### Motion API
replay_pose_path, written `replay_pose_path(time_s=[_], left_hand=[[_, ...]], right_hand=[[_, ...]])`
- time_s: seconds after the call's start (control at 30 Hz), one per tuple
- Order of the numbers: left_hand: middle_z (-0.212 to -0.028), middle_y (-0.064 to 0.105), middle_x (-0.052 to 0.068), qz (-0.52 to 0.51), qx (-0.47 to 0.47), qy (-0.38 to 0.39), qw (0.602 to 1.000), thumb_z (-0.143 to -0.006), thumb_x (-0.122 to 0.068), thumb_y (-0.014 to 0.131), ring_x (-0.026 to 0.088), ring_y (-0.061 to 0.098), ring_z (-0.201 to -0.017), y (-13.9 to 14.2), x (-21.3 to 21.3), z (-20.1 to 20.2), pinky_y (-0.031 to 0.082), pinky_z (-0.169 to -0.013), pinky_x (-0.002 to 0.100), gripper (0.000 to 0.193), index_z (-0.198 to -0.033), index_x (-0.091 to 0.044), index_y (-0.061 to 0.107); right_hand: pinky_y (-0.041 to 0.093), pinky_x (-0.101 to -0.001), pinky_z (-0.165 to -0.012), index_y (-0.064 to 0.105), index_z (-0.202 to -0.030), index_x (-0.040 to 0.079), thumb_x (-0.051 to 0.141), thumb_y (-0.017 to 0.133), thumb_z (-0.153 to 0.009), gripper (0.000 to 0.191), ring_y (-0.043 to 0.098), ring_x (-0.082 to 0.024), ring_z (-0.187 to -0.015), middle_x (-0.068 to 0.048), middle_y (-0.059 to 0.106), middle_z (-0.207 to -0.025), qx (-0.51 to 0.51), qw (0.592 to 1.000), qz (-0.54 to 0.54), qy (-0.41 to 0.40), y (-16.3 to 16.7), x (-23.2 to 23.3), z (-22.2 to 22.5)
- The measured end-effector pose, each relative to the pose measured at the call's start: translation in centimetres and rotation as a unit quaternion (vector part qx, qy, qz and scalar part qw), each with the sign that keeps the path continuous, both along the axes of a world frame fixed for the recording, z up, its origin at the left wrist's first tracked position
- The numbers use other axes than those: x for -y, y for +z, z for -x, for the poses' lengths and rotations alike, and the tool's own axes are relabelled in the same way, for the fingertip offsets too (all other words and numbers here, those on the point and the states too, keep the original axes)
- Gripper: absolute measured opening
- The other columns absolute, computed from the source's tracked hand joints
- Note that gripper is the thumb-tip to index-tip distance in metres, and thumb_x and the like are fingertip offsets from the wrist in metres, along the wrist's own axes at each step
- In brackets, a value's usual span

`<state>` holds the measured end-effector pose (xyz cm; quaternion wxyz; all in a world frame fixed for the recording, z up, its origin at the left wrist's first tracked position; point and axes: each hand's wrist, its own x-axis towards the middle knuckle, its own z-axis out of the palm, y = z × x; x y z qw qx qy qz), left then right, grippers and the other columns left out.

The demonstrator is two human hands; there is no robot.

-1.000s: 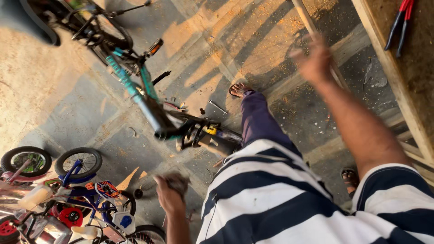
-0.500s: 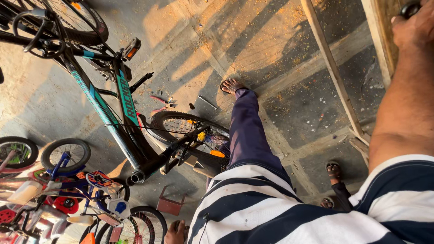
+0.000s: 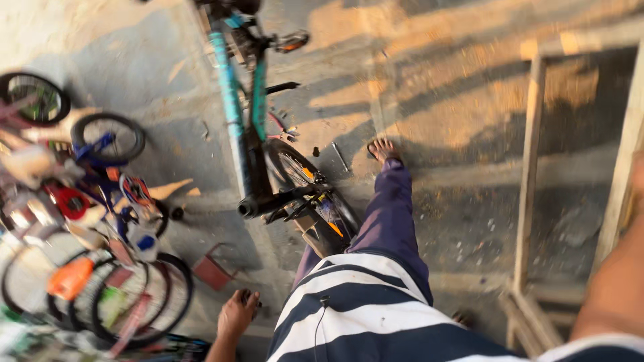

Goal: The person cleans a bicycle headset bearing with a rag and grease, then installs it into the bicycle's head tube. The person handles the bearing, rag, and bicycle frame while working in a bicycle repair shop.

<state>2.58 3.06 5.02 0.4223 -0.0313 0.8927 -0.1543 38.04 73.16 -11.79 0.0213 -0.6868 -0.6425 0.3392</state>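
Teal bicycle (image 3: 245, 127) is lying on the concrete floor (image 3: 436, 100). Beside its rear wheel, left hand (image 3: 236, 315) is seemingly clutching something small; right hand's grip cannot be told. Foot (image 3: 384, 150) risks snagging spokes.

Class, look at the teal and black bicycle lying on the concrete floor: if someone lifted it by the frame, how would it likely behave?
The bicycle looks rigid, with a thick tubular frame, so probably heavy and awkward. Its front wheel is turned sideways, so it may swing as the bike rises. The pedal sticks out and could catch.
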Motion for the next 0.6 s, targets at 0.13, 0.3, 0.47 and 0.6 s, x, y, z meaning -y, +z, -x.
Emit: replay_pose_path(time_s=[0.13,0.3,0.47,0.6], left_hand=[[-0.11,0.076,0.017,-0.048,-0.007,0.014,0.999,-0.086,-0.056,0.068,0.038,0.069,-0.108,-1.1,2.6,-0.3,0.055,-0.091,0.047,0.055,-0.118,-0.011,0.07],[-0.114,0.075,0.02,-0.146,-0.007,0.049,0.988,-0.089,-0.056,0.067,0.039,0.068,-0.111,-2.6,6.1,-1.3,0.055,-0.094,0.047,0.058,-0.122,-0.008,0.068],[-0.115,0.074,0.018,-0.212,-0.058,0.111,0.969,-0.089,-0.055,0.067,0.039,0.068,-0.11,-3.4,11.2,-2.2,0.053,-0.093,0.048,0.055,-0.121,-0.01,0.069],[-0.115,0.074,0.019,-0.227,-0.084,0.17,0.955,-0.091,-0.057,0.066,0.039,0.067,-0.111,-4.2,15.7,-3.5,0.052,-0.095,0.049,0.058,-0.124,-0.01,0.068]], right_hand=[[0.059,-0.0371,-0.081,0.067,-0.108,0.011,0.003,0.065,-0.104,0.01,0.066,-0.021,-0.084,-0.008,0.067,-0.099,-0.322,0.938,0.097,-0.087,2.1,6.9,6.4],[0.063,-0.0509,-0.096,0.067,-0.115,0.011,0.002,0.056,-0.103,0.018,0.072,-0.029,-0.1,-0.014,0.069,-0.106,-0.55,0.742,0.375,-0.081,7.3,18.6,17.6],[0.058,-0.0506,-0.108,0.07,-0.112,0.009,0.001,0.062,-0.102,0.014,0.072,-0.031,-0.107,-0.016,0.07,-0.108,-0.555,0.678,0.473,0.087,12.9,28.7,27.4],[0.052,-0.0366,-0.097,0.07,-0.103,0.003,-0.003,0.076,-0.098,0.01,0.065,-0.022,-0.098,-0.013,0.07,-0.11,-0.528,0.705,0.389,0.27,14.1,35.0,33.4]])
